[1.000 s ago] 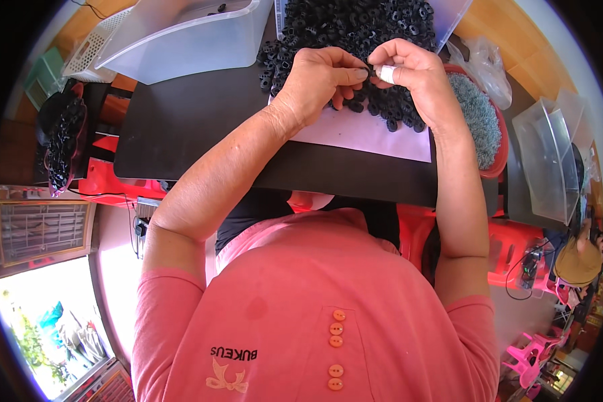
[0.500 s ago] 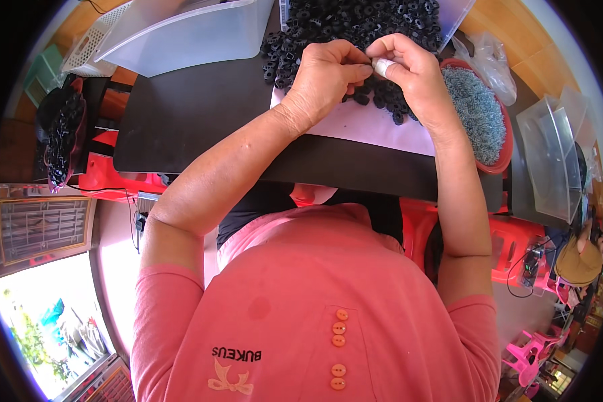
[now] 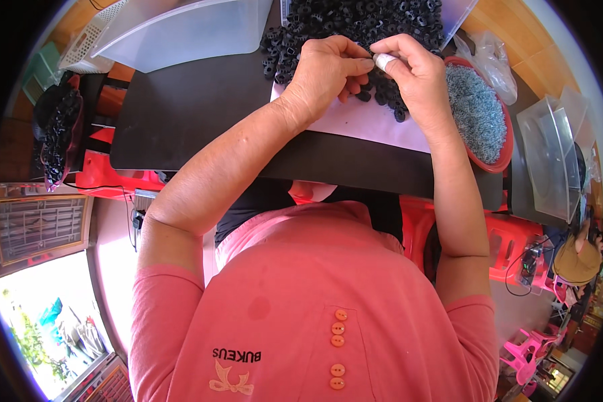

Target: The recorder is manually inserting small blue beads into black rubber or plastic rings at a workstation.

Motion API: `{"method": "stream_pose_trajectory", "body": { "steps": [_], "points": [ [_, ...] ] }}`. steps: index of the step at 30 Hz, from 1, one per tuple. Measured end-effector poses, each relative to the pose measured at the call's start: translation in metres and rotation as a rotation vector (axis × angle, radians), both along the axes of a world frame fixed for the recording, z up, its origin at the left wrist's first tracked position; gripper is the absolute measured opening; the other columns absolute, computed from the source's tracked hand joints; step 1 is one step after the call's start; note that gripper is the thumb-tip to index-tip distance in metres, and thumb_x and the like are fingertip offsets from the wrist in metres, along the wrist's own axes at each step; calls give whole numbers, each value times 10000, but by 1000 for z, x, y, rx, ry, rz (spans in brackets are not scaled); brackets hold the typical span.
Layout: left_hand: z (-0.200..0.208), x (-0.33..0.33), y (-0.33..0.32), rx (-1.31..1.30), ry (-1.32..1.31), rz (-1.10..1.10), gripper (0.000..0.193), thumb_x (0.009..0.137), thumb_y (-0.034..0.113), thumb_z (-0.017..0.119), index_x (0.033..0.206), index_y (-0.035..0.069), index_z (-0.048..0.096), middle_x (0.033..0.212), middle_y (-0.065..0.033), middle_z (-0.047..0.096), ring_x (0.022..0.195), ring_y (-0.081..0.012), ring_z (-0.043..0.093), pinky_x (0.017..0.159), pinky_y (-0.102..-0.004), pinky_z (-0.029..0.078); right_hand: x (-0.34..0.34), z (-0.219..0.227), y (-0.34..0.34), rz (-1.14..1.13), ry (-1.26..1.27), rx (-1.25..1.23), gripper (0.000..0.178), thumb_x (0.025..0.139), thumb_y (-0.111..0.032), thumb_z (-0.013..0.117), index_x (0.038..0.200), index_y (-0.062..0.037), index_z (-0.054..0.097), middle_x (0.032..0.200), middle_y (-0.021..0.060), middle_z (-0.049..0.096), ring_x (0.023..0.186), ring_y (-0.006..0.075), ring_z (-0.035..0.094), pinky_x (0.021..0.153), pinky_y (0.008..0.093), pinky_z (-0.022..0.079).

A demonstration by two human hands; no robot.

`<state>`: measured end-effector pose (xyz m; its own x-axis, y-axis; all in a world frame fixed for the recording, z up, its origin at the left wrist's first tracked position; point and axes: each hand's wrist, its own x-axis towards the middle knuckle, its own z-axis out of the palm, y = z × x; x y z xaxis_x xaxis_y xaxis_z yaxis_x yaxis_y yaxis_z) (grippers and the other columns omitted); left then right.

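left hand (image 3: 325, 70) and right hand (image 3: 415, 77) are pinched almost tip to tip, can't tell on what. black parts (image 3: 368, 20) heaped just beyond and under them, blue bits (image 3: 477, 114) to their right. Clumsy wrapped thumb (image 3: 386, 62) = fumbled piece lost in there imo

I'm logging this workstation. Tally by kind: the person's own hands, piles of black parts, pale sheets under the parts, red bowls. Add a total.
Hands: 2 (left hand, right hand)
Pile of black parts: 1, its single parts too crowded to count
Pale sheet: 1
Red bowl: 1
Total: 5
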<state>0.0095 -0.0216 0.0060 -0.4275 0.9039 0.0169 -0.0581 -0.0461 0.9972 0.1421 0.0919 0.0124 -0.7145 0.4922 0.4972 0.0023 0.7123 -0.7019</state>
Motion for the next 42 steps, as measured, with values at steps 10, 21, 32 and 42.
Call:
{"method": "stream_pose_trajectory", "body": {
  "steps": [10, 21, 32, 42],
  "points": [
    [-5, -2, 4, 57, -25, -39, 145, 891, 48, 646, 1010, -35, 642, 756, -70, 658, 595, -99, 594, 465, -224, 464, 1, -3, 1, -19, 88, 2, 176, 836, 29, 614, 985, -33, 685, 757, 59, 684, 681, 86, 625, 632, 244, 488],
    [-5, 4, 3, 43, 112, 27, 149, 863, 50, 679, 991, -21, 651, 728, -40, 640, 567, -66, 557, 427, -203, 413, -3, -1, -5, -26, 167, 236, 227, 790, 63, 570, 950, -49, 683, 663, 76, 639, 532, 144, 586, 531, 285, 462],
    [-22, 7, 7, 106, 285, 105, 125, 809, 16, 680, 923, -28, 657, 753, -46, 646, 660, -92, 596, 592, -237, 489, -10, -6, -14, -87, 170, 529, 320, 709, 97, 578, 943, -116, 624, 729, 40, 642, 635, 233, 635, 569, 342, 515],
    [-18, 11, 8, 186, 280, 238, 97, 817, 15, 678, 902, -24, 652, 756, -45, 657, 643, -94, 591, 580, -234, 479, -23, -14, -14, -122, 324, 538, 336, 708, 107, 576, 967, -103, 623, 748, 44, 656, 679, 235, 647, 602, 340, 525]
  ]
}}
